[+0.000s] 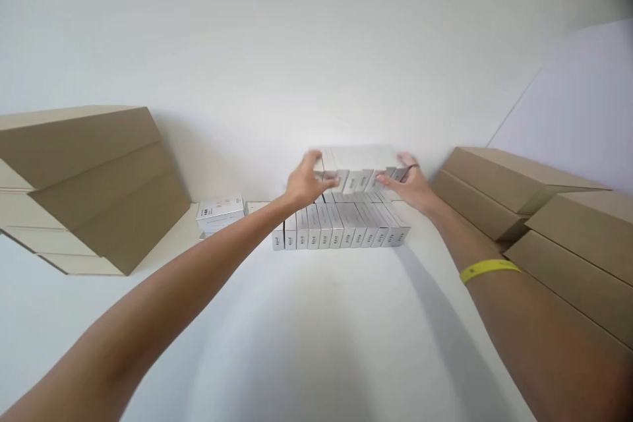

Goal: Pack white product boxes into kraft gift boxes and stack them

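We press our left hand (307, 186) and right hand (410, 186) flat against opposite ends of a row of small white cartons (357, 170) atop the stacked layer (341, 225) on the counter (316, 330); light, crushable, probably best squeezed endwise.

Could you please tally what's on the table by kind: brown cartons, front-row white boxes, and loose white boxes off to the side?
Brown cartons, left stack: 4
Brown cartons, right stack: 4
White boxes in front row: about 10
Loose white boxes at left: 1
Total: about 19
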The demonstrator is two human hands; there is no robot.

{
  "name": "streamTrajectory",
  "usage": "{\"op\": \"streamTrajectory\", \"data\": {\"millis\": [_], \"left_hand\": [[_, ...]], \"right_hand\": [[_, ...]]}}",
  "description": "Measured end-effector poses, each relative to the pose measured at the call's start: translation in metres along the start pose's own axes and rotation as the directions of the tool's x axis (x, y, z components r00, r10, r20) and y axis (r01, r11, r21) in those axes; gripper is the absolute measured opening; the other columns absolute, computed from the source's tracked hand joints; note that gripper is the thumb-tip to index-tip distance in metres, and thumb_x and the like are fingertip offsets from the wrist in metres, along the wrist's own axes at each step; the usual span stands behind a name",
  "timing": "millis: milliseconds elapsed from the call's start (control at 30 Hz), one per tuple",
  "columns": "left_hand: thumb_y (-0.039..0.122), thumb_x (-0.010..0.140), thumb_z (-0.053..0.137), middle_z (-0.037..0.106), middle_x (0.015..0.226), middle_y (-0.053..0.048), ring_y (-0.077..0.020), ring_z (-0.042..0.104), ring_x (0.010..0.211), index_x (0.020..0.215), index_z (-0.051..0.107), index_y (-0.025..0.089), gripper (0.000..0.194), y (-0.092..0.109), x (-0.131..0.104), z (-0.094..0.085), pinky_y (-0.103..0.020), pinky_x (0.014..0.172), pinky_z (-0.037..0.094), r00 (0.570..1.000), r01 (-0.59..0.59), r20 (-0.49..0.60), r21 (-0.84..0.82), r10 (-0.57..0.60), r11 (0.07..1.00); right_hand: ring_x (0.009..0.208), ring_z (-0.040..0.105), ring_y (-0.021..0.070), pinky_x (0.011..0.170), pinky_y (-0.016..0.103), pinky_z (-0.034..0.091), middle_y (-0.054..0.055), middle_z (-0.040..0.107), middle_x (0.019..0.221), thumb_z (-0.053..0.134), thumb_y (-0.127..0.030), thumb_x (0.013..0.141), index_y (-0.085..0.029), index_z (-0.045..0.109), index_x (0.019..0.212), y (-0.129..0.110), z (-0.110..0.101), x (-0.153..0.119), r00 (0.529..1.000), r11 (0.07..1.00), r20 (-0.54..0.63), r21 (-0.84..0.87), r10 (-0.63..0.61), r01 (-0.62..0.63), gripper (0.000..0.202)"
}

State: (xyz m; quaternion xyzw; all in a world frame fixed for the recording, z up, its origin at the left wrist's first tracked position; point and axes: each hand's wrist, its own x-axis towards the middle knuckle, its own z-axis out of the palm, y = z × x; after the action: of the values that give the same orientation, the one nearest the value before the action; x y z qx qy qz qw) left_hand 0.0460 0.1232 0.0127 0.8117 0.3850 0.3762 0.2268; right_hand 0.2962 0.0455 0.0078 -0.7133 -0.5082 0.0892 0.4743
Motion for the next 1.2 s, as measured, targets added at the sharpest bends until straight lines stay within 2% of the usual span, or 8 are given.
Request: {"op": "streamTrajectory", "data": {"millis": [100, 200, 633, 733, 800, 967, 1100, 1200], "left_hand": [[0.028, 0.081, 0.079, 0.055, 0.135, -0.014, -0.0295, 0.061, 0.114, 0.133, 0.048, 0.016, 0.062, -0.033, 0.013, 0.023, -0.048, 0.094, 0.054, 0.985, 0.047, 0.164, 0.040, -0.053, 0.998], [0.030, 0.091, 0.067, 0.055, 0.133, -0.012, -0.0262, 0.060, 0.111, 0.136, 0.047, 0.019, 0.051, -0.046, 0.017, 0.035, -0.047, 0.093, 0.055, 0.977, 0.087, 0.188, 0.059, -0.097, 0.994], [0.037, 0.088, 0.070, 0.052, 0.136, -0.016, -0.0250, 0.064, 0.102, 0.137, 0.042, 0.017, 0.060, -0.037, 0.025, 0.045, -0.043, 0.084, 0.057, 0.977, 0.141, 0.132, 0.182, -0.167, 0.973], [0.039, 0.078, 0.081, 0.016, 0.160, -0.026, -0.0341, 0.062, 0.111, 0.140, 0.033, 0.017, 0.082, -0.030, 0.013, 0.025, -0.047, 0.084, 0.058, 0.987, 0.092, 0.107, 0.221, -0.117, 0.971], [0.039, 0.078, 0.080, 0.001, 0.164, -0.022, -0.0388, 0.055, 0.124, 0.138, 0.033, 0.019, 0.079, -0.027, -0.002, 0.001, -0.048, 0.089, 0.056, 0.994, 0.007, 0.102, 0.235, -0.032, 0.972], [0.041, 0.088, 0.065, 0.005, 0.166, -0.014, -0.0344, 0.025, 0.148, 0.135, 0.034, 0.021, 0.060, -0.047, -0.050, -0.077, -0.051, 0.114, 0.037, 0.998, -0.064, 0.004, 0.262, 0.065, 0.963], [0.054, 0.087, 0.060, 0.021, 0.160, -0.023, -0.0409, 0.027, 0.146, 0.141, 0.025, 0.016, 0.075, -0.087, -0.086, -0.122, -0.058, 0.114, 0.031, 0.988, 0.136, -0.108, 0.254, -0.111, 0.958], [0.057, 0.083, 0.064, 0.033, 0.153, -0.027, -0.0432, 0.039, 0.138, 0.143, 0.025, 0.012, 0.085, -0.116, -0.102, -0.132, -0.058, 0.109, 0.036, 0.949, 0.313, -0.108, 0.194, -0.297, 0.930]], "right_hand": [[0.123, 0.056, 0.0365, 0.107, 0.056, 0.044, 0.019, 0.056, 0.136, 0.079, -0.051, 0.074, -0.018, 0.036, 0.148, 0.028, 0.026, 0.011, 0.994, 0.993, 0.059, -0.070, 0.097, -0.092, 0.092], [0.128, 0.052, 0.0355, 0.108, 0.056, 0.041, 0.020, 0.049, 0.144, 0.074, -0.055, 0.077, -0.020, 0.027, 0.152, 0.043, 0.037, 0.014, 0.987, 0.985, 0.100, -0.128, 0.129, -0.115, 0.095], [0.136, 0.044, 0.0346, 0.113, 0.053, 0.038, 0.018, 0.038, 0.153, 0.076, -0.057, 0.075, -0.020, 0.024, 0.153, 0.050, 0.033, 0.031, 0.980, 0.967, 0.164, -0.246, 0.115, -0.072, 0.102], [0.144, 0.029, 0.0376, 0.117, 0.058, 0.027, 0.020, 0.016, 0.162, 0.074, -0.057, 0.076, -0.017, 0.018, 0.155, 0.041, 0.028, 0.024, 0.988, 0.961, 0.139, -0.275, 0.062, -0.021, 0.105], [0.147, 0.019, 0.0401, 0.120, 0.059, 0.019, 0.018, 0.008, 0.163, 0.073, -0.058, 0.075, -0.015, 0.015, 0.155, 0.032, 0.021, 0.015, 0.994, 0.958, 0.105, -0.287, 0.021, 0.010, 0.108], [0.148, 0.017, 0.0379, 0.119, 0.059, 0.024, 0.017, 0.009, 0.162, 0.063, -0.063, 0.080, -0.023, 0.006, 0.154, 0.001, 0.005, -0.030, 0.995, 0.973, 0.084, -0.220, -0.059, 0.076, 0.102], [0.140, 0.037, 0.0346, 0.104, 0.052, 0.049, 0.012, 0.032, 0.154, 0.060, -0.066, 0.084, -0.035, 0.009, 0.150, -0.031, 0.020, -0.096, 0.973, 0.986, 0.185, -0.072, -0.136, 0.151, 0.089], [0.140, 0.036, 0.0344, 0.105, 0.057, 0.045, 0.008, 0.032, 0.154, 0.063, -0.059, 0.086, -0.043, 0.011, 0.149, -0.055, 0.053, -0.146, 0.927, 0.989, 0.345, 0.019, -0.146, 0.148, 0.083]]}}
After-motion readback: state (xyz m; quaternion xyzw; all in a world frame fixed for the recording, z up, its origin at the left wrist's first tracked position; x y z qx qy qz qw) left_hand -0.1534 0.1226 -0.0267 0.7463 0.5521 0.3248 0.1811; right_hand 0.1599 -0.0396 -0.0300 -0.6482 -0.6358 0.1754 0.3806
